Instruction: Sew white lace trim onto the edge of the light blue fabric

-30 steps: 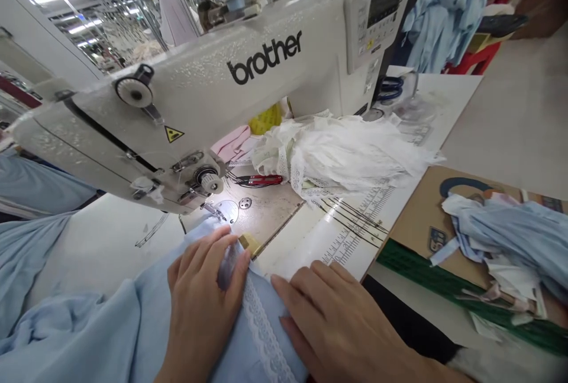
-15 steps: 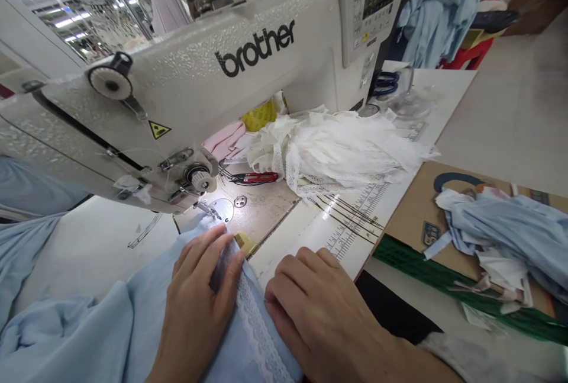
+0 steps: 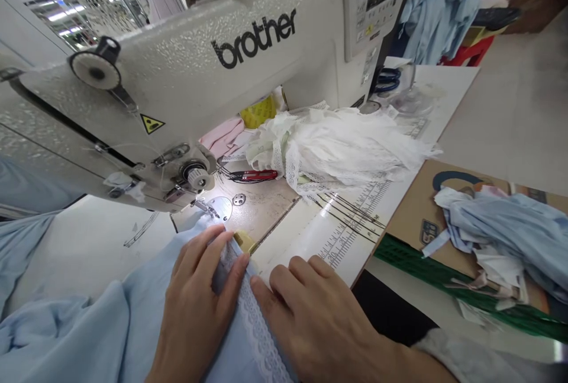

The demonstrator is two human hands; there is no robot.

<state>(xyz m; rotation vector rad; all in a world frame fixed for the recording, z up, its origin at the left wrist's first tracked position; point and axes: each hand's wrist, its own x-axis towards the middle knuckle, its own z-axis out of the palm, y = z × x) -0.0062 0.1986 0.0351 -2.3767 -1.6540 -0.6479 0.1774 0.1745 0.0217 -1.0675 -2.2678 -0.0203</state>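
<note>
Light blue fabric [image 3: 146, 312] with a strip of white lace [image 3: 255, 330] along its right side reaches up to the lit needle and presser foot [image 3: 208, 210] of the brother sewing machine [image 3: 266, 69]. My left hand [image 3: 199, 294] lies on the fabric just below the foot, fingers spread, with the thumb and index finger on either side of the lace's upper end. Beside the lace's right edge, my right hand [image 3: 310, 306] is closed with bent fingers over the fabric's border. Whatever its fingertips pinch is hidden under the hand.
Behind the needle lie red-handled snips [image 3: 257, 176], a heap of white lace [image 3: 346, 146] and pink cloth [image 3: 224, 136]. A cardboard box [image 3: 412, 217] with blue scraps stands at the right, beyond the table edge. A yellow guide [image 3: 244, 243] sits near the foot.
My right hand has shifted slightly left, its index finger now nearer the lace. My left hand stays almost in place. The camera view has tilted slightly, and the machine's display reads differently.
</note>
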